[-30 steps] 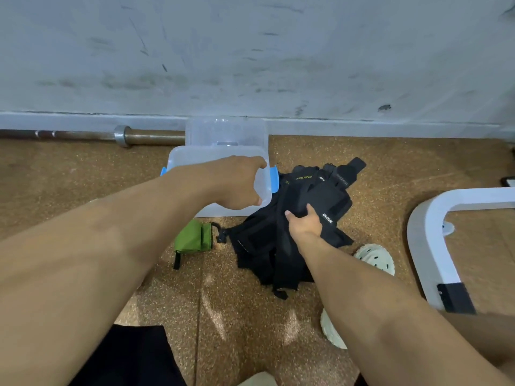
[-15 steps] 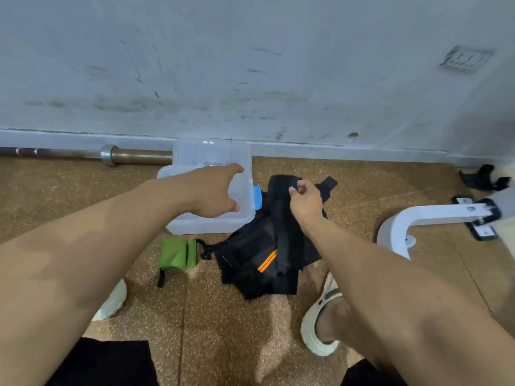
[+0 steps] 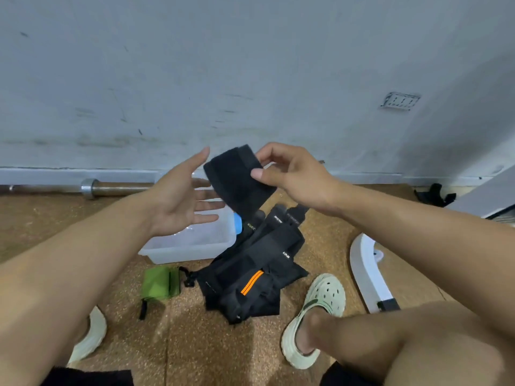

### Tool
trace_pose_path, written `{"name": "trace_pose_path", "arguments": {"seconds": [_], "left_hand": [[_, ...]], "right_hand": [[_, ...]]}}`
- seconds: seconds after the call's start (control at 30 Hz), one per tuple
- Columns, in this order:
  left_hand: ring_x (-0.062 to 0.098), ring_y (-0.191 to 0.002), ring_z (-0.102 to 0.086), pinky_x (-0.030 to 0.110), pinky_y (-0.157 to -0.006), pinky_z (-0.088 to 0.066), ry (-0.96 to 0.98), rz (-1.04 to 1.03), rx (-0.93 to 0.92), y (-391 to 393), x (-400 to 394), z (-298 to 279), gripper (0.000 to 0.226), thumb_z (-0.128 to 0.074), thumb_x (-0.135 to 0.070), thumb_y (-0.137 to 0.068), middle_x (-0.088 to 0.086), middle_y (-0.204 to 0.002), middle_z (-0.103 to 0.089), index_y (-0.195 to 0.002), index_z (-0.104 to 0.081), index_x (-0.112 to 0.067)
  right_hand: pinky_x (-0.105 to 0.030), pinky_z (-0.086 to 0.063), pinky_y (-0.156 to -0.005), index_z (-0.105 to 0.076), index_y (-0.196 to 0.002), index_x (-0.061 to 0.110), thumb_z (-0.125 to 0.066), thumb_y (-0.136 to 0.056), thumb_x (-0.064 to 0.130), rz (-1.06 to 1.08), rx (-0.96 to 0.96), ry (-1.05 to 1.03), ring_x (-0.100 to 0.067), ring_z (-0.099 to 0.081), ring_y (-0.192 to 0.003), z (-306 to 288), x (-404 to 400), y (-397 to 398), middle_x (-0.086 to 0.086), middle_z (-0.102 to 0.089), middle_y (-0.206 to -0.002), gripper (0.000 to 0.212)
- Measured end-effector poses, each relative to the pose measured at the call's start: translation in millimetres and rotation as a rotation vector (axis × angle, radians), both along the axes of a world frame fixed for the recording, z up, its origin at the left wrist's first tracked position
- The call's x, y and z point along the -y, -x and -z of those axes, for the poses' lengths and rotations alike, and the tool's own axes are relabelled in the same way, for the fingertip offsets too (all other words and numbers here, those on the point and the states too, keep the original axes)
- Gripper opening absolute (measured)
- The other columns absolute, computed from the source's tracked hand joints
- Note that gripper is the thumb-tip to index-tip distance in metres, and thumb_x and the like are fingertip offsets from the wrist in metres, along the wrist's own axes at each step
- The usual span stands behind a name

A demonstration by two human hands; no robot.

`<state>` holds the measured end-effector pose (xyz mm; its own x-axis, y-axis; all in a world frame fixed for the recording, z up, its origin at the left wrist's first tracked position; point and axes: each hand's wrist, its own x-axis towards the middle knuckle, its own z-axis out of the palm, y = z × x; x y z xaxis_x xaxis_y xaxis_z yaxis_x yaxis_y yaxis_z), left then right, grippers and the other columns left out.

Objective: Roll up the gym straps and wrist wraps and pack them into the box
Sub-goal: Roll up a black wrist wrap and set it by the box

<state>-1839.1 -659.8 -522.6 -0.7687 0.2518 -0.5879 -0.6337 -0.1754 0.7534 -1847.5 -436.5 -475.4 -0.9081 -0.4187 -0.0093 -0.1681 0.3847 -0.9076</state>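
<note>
Lifted off the pile since a moment ago, a black wrist wrap point(image 3: 239, 181) now hangs in the air, and the left hand point(image 3: 178, 200) has left the clear box point(image 3: 192, 242), fingers spread flat beside the wrap. On the floor lie a green pouch point(image 3: 160, 282) and the remaining black straps point(image 3: 256, 271). At right, the right hand point(image 3: 292, 174) pinches the wrap's upper edge.

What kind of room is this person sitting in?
Most likely a gym or home workout corner: a steel barbell lies along the wall, the floor is speckled cork-like matting, and black lifting straps are piled beside a clear plastic box.
</note>
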Motion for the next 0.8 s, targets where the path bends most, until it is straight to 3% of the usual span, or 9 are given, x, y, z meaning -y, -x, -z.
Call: {"name": "trace_pose_path", "arguments": {"seconds": [0.1, 0.17, 0.23, 0.3, 0.37, 0.43, 0.5, 0.6, 0.8], "left_hand": [[0.027, -0.120, -0.064, 0.042, -0.110, -0.046, -0.109, -0.069, -0.050, -5, 0, -4, 0.051, -0.053, -0.043, -0.102, 0.014, -0.133, -0.068, -0.132, -0.064, -0.005], [0.023, -0.111, -0.065, 0.034, -0.096, -0.054, -0.031, -0.175, -0.143, -5, 0, -5, 0.033, -0.053, -0.016, -0.104, 0.008, -0.129, -0.071, -0.133, -0.065, -0.010], [0.019, -0.102, -0.069, 0.030, -0.082, -0.056, 0.038, -0.192, -0.202, -9, 0, -7, 0.038, -0.055, -0.001, -0.099, 0.000, -0.119, -0.075, -0.132, -0.066, -0.017], [0.023, -0.105, -0.071, 0.035, -0.089, -0.057, 0.082, -0.152, -0.213, -13, 1, -9, 0.044, -0.055, 0.004, -0.095, 0.002, -0.116, -0.077, -0.130, -0.066, -0.021], [0.030, -0.111, -0.070, 0.041, -0.097, -0.055, 0.089, -0.115, -0.217, -16, 0, -9, 0.047, -0.051, 0.008, -0.094, 0.009, -0.116, -0.076, -0.128, -0.066, -0.019], [0.033, -0.111, -0.070, 0.040, -0.093, -0.056, 0.082, -0.080, -0.233, -21, 1, -10, 0.049, -0.047, 0.014, -0.092, 0.013, -0.117, -0.075, -0.127, -0.066, -0.015], [0.032, -0.108, -0.071, 0.035, -0.087, -0.057, 0.085, -0.065, -0.254, -24, 4, -7, 0.054, -0.044, 0.020, -0.089, 0.013, -0.116, -0.075, -0.125, -0.067, -0.012], [0.026, -0.106, -0.073, 0.032, -0.086, -0.057, 0.114, -0.068, -0.275, -27, 10, 0, 0.056, -0.043, 0.024, -0.087, 0.013, -0.115, -0.076, -0.123, -0.069, -0.009], [0.016, -0.092, -0.075, 0.029, -0.078, -0.061, 0.148, -0.049, -0.277, -32, 13, 3, 0.048, -0.046, 0.020, -0.091, 0.010, -0.110, -0.078, -0.118, -0.072, -0.009]], "right_hand": [[-0.018, -0.049, -0.071, -0.071, -0.091, 0.013, -0.077, -0.091, 0.010, -0.191, 0.076, -0.135, -0.004, -0.062, -0.069, 10, 6, -16, 0.015, -0.069, -0.077, 0.007], [-0.016, -0.049, -0.075, -0.075, -0.107, 0.014, -0.080, -0.090, 0.021, -0.381, 0.135, -0.425, -0.008, -0.069, -0.079, 22, 6, -18, 0.011, -0.075, -0.093, 0.018], [-0.006, -0.044, -0.074, -0.071, -0.126, 0.025, -0.077, -0.091, 0.035, -0.521, 0.200, -0.743, 0.000, -0.068, -0.093, 31, 2, -14, 0.012, -0.075, -0.110, 0.037], [-0.009, -0.046, -0.080, -0.070, -0.128, 0.030, -0.075, -0.093, 0.037, -0.481, 0.210, -0.828, 0.001, -0.067, -0.098, 39, -6, -5, 0.013, -0.075, -0.109, 0.036], [-0.021, -0.050, -0.090, -0.074, -0.113, 0.033, -0.072, -0.096, 0.027, -0.336, 0.193, -0.724, -0.004, -0.069, -0.102, 47, -13, 6, 0.012, -0.076, -0.108, 0.018], [-0.028, -0.055, -0.089, -0.073, -0.106, 0.033, -0.066, -0.097, 0.009, -0.185, 0.312, -0.479, -0.011, -0.071, -0.105, 50, -17, 15, 0.009, -0.077, -0.110, 0.026], [-0.031, -0.056, -0.088, -0.069, -0.119, 0.026, -0.060, -0.100, 0.003, -0.104, 0.520, -0.180, -0.021, -0.072, -0.112, 47, -18, 20, 0.002, -0.077, -0.116, 0.031], [-0.041, -0.056, -0.098, -0.057, -0.142, 0.018, -0.050, -0.103, -0.002, -0.108, 0.660, 0.121, -0.031, -0.068, -0.121, 41, -14, 26, -0.009, -0.071, -0.132, 0.044], [-0.046, -0.050, -0.101, -0.063, -0.137, 0.017, -0.059, -0.100, 0.013, -0.134, 0.546, 0.232, -0.030, -0.065, -0.109, 31, 10, 18, -0.018, -0.069, -0.131, 0.037]]}}
